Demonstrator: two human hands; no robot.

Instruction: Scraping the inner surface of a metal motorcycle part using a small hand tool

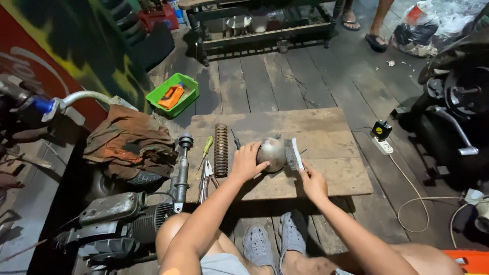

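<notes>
My left hand cups a rounded metal part on a low wooden board, fingers spread over its near side; my right hand is closed on the white handle of a wire brush, bristles against the part's right flank. The part sits near the board's middle — everything else is placed from there.

Left of the part stands a rusty coil spring, then a green-handled screwdriver, pliers and a shock absorber at the board's edge. Farther left lies a heap of rags.

What could slip, as I judge it: the part is domed and only palmed, so a hard brush stroke might roll it out from under my fingers, and the bristles could then rake my left knuckles (bare, no glove).

Packaging is sparse. Beyond the part to the upper left, a square green tray holds an orange packet. To its right on the floor sits a white power strip with a black-and-yellow plug — lettering too small to make out.
</notes>
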